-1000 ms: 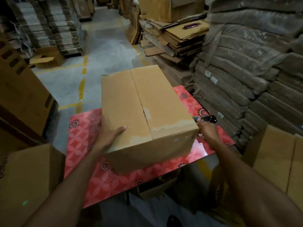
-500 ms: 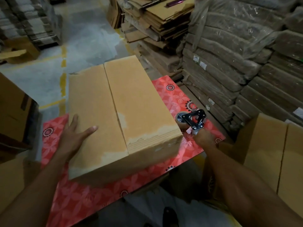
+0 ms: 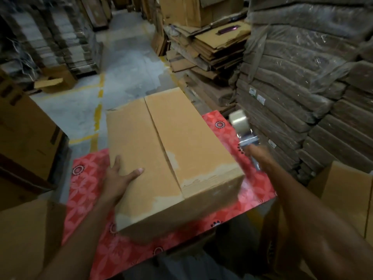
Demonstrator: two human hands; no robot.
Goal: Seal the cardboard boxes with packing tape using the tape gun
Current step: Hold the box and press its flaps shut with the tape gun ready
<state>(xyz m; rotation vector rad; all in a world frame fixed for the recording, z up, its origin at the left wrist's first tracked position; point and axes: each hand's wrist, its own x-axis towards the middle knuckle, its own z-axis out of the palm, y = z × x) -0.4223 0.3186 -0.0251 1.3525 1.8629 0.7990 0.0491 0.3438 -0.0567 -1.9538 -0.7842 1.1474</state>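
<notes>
Centrally, the rectangular matte cardboard box [image 3: 171, 158] sits on the red floral tabletop [image 3: 86, 188], with the left hand [image 3: 119, 178] pressing flat on it, fingers spread. At right, the blurred right hand [image 3: 257, 155] holds the tape gun [image 3: 242, 128], fingers wrapped round it.

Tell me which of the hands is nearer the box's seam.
Left. The left hand rests on the box left of the seam; the right hand holds the tape gun beyond the box.
</notes>
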